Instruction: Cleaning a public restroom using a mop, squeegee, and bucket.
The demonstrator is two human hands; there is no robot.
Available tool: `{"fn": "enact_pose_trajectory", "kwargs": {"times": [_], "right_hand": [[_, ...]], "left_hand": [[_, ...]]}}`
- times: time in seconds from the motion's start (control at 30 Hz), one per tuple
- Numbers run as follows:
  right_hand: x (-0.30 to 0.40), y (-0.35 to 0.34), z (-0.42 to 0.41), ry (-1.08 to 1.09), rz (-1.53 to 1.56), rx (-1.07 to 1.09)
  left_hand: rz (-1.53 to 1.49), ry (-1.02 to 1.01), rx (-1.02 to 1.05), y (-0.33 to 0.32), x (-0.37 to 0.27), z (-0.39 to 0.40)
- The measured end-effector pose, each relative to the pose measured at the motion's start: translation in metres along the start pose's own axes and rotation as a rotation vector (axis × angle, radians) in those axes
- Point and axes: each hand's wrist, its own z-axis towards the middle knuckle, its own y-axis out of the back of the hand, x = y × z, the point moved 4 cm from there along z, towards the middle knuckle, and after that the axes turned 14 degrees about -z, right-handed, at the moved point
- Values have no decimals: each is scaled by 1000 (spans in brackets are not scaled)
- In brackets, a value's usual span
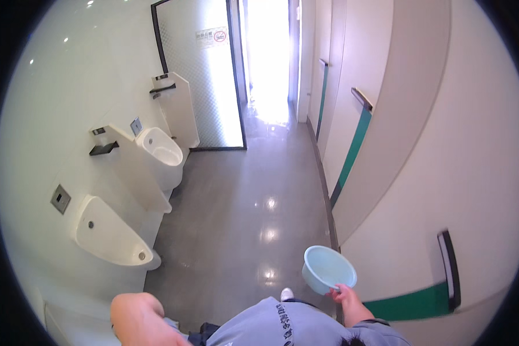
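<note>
My right hand [342,296] grips the near rim of a light blue plastic basin [327,267]. The basin hangs tilted over the floor at my right side, and its visible inside looks bare. Close beyond it is the base of a pale panel wall. Of my left side only the bent arm [134,313] shows at the bottom left; the hand itself is out of view. A white shoe [287,295] pokes out beneath my grey-blue shirt [259,324].
White urinals [112,233] line the left wall, with privacy partitions [132,173] and metal flush plates [60,199]. A black-framed patterned glass door [199,95] stands beside a bright doorway [268,56]. Pale doors with dark handles [449,270] flank the shiny grey floor [229,225] on the right.
</note>
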Motion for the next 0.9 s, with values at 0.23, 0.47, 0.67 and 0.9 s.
{"fn": "enact_pose_trajectory", "kwargs": {"times": [0.23,0.47,0.67,0.9], "right_hand": [[168,-106,23,357,-101,-162],[293,-233,63,53,132,-104],[367,-328,52,-90,427,17],[476,-391,57,116,416,-60]], "left_hand": [[431,952,-1092,152,115,-163],[144,1025,-1426,273,222,-293],[308,999,-1199,470,265,-336],[80,936,-1054,643,362,-383]]}}
